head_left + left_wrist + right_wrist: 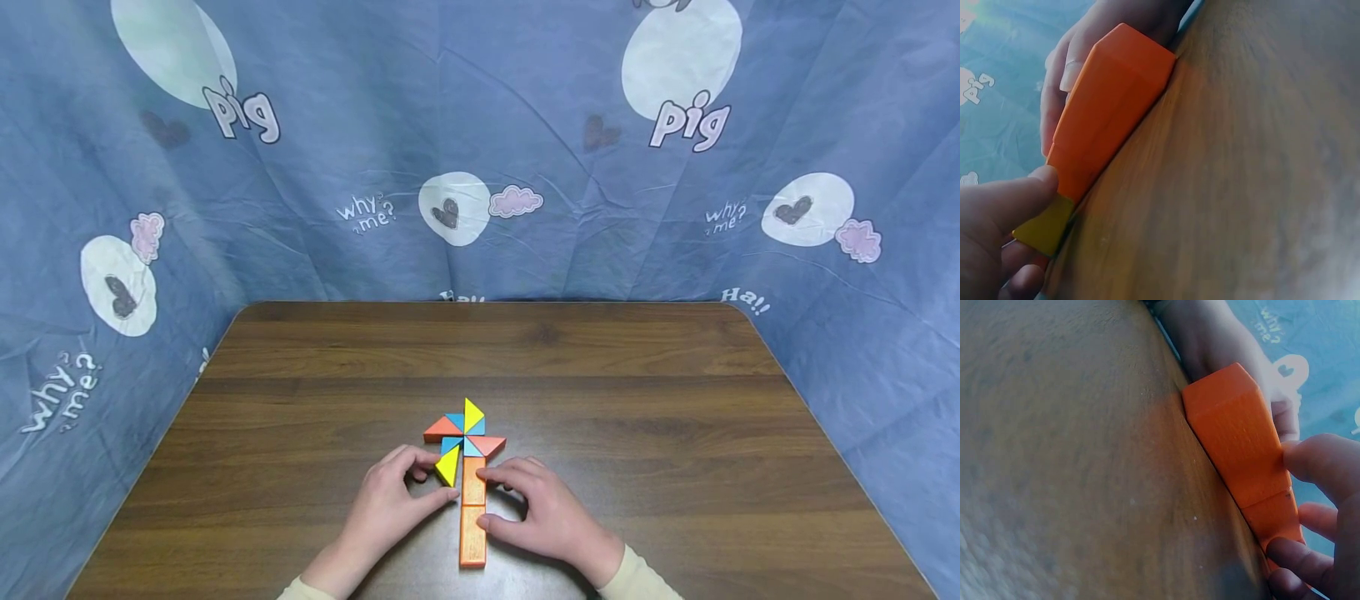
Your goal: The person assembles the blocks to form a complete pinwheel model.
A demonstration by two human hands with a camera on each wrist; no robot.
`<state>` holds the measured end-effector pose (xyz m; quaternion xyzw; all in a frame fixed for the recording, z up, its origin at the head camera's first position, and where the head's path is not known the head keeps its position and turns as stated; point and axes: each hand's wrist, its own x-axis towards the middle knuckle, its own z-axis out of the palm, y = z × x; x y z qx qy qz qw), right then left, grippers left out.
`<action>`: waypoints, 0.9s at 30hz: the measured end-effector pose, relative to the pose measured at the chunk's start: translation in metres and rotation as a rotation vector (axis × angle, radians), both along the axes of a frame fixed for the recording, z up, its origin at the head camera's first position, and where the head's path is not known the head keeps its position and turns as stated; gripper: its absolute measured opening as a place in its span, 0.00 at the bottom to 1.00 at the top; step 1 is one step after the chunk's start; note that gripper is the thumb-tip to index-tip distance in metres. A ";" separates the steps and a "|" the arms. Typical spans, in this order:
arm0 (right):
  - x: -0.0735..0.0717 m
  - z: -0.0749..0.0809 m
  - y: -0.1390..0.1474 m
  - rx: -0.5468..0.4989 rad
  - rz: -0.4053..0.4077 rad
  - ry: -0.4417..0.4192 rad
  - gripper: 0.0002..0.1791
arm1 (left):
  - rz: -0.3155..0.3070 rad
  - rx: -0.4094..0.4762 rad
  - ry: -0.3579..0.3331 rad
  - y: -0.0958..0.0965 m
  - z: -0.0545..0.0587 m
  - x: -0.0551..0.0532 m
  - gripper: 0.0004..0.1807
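Note:
A pinwheel of small triangular blocks lies on the table, with blue blocks (476, 427) around its centre and red blocks (489, 444) pointing left and right. One yellow triangular block (472, 414) tops it. My left hand (393, 492) pinches a second yellow triangular block (447, 467) between thumb and fingers, at the pinwheel's lower left. Two orange rectangular blocks, a farther one (473, 482) and a nearer one (472, 537), run end to end below the pinwheel like a stem. My right hand (543, 512) touches their right side, fingertips on the farther block and thumb on the nearer.
The blocks lie near the front middle of a brown wooden table (637, 400). A blue printed cloth (525, 250) hangs behind the table and along both sides.

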<state>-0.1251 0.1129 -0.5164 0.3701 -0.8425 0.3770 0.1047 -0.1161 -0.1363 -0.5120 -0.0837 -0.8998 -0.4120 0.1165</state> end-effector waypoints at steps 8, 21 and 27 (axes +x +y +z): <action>0.000 -0.001 0.000 0.008 -0.006 -0.021 0.26 | 0.013 -0.042 0.024 0.002 0.000 -0.001 0.24; 0.001 -0.002 0.001 0.014 -0.009 -0.026 0.27 | -0.036 0.013 -0.029 -0.008 0.003 -0.003 0.22; 0.000 -0.003 0.001 0.003 -0.006 -0.016 0.26 | -0.044 -0.014 0.029 -0.008 0.001 -0.004 0.16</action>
